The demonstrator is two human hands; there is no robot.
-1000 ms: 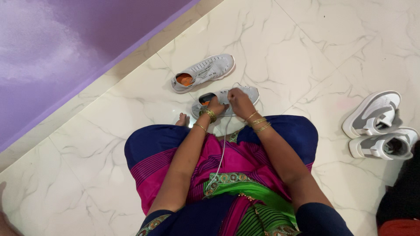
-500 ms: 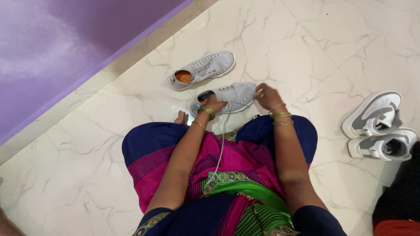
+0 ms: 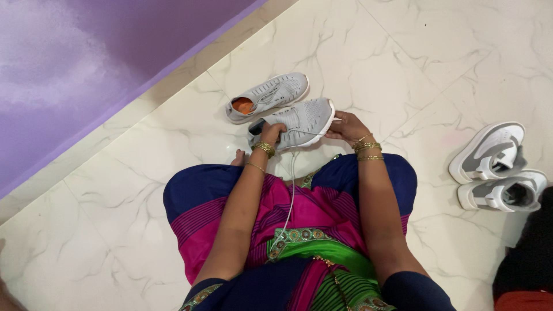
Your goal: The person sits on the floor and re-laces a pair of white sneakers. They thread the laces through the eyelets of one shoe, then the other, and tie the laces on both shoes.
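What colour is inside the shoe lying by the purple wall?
Orange, inside the far grey shoe; the head view shows it best.

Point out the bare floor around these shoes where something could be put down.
Free: marble floor between the held grey shoe and the white pair; also floor left of her lap, below the purple wall. Crowded: where both hands and the second grey shoe cluster.
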